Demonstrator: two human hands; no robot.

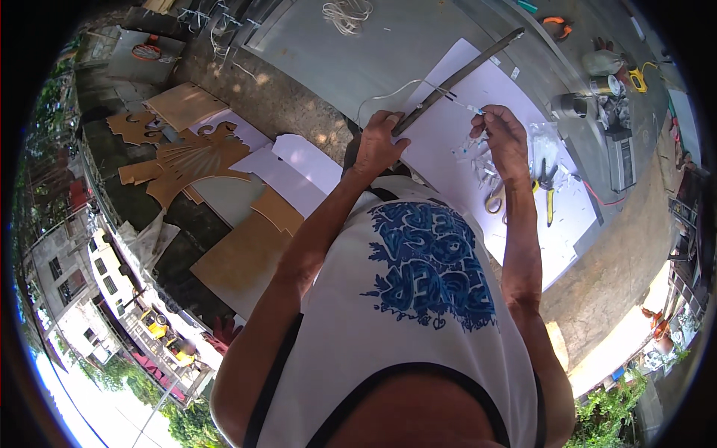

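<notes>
My left hand [379, 142] is closed around the near end of a long dark bar [467, 71], which slants away to the right over a white sheet [455, 142]. My right hand [502, 142] pinches the end of a thin white wire [396, 92], where a small light-blue and white piece shows at the fingertips. The wire loops left across the bar toward my left hand. Under my right hand lie small white bits and a clear plastic bag [547, 142]. Scissors with yellow handles [494, 201] and yellow-and-black pliers [550, 203] lie beside my right forearm.
A coil of white wire [347, 15] lies at the far side of the grey table [314, 56]. Orange-handled pliers [559, 28], a metal can [572, 105] and a grey metal box [621, 163] are at right. Cut brown boards [202, 160] are stacked on the left.
</notes>
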